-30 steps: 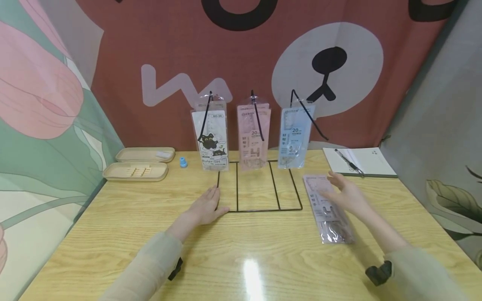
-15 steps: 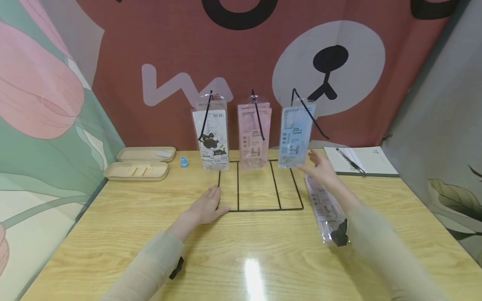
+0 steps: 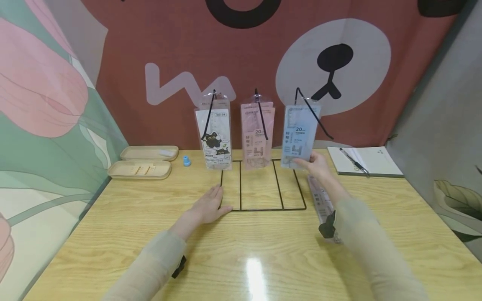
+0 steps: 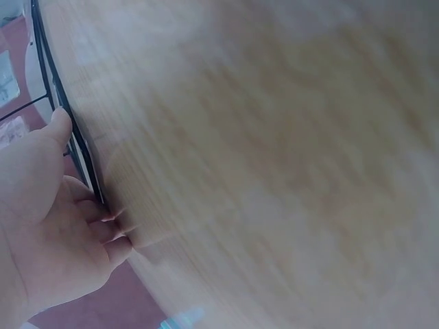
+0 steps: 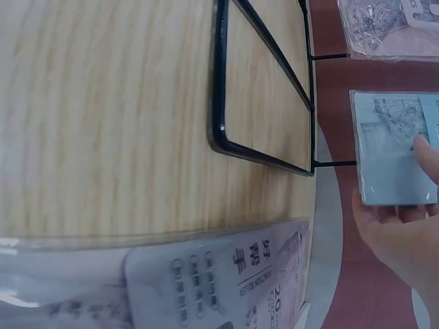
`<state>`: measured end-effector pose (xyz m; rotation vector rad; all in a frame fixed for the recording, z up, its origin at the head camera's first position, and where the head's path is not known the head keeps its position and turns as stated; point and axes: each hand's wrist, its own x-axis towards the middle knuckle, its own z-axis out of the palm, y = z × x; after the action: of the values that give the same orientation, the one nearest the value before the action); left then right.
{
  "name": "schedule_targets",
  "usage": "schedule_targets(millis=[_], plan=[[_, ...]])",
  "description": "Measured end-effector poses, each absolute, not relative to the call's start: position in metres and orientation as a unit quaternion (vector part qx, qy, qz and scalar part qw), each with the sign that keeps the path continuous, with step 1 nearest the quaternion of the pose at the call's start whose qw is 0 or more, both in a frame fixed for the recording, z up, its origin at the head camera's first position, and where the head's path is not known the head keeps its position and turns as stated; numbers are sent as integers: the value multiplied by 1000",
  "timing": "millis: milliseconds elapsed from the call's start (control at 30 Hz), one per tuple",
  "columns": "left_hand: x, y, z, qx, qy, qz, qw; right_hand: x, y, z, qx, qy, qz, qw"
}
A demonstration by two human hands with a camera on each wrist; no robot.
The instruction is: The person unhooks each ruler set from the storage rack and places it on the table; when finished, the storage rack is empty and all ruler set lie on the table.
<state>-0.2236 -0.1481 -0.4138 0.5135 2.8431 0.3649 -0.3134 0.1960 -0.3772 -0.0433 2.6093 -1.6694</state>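
Note:
A black wire rack (image 3: 271, 209) stands on the table with ruler sets in clear packets hanging from its hooks. My left hand (image 3: 205, 205) rests on the left side of its base, fingers fairly straight, thumb over the front corner. On the right hook hangs a blue ruler set (image 3: 301, 131). My right hand (image 3: 319, 167) pinches its lower right corner, thumb in front and fingers behind, as the right wrist view shows. Pink ruler sets (image 3: 257, 144) hang in the middle, and a white ruler set (image 3: 216, 138) with black cats hangs at the left.
Another pink ruler set (image 5: 226, 281) lies on the table below my right forearm, partly hidden. An open beige case (image 3: 140, 169) and a small blue cap-like piece (image 3: 186, 161) stand back left. Back right lies a notepad (image 3: 384, 161) with a pen (image 3: 354, 161) on it.
My right hand has moved from above the pink ruler set on the table up and left to the blue ruler set, and now pinches its lower corner. The left hand stays put.

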Motion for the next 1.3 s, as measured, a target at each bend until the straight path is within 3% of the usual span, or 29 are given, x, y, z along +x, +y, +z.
schedule_targets(millis=[500,833,1300], plan=[[-224,-148,-414,172,971,120,113,-270,206,-372,-53,862,-505,-8],[-224,-148,-416,178,970,120,110,-219,213,-372,-56,850,-522,53],[-223,-147,-415,178,971,112,112,-164,228,-374,-72,850,-516,73]])
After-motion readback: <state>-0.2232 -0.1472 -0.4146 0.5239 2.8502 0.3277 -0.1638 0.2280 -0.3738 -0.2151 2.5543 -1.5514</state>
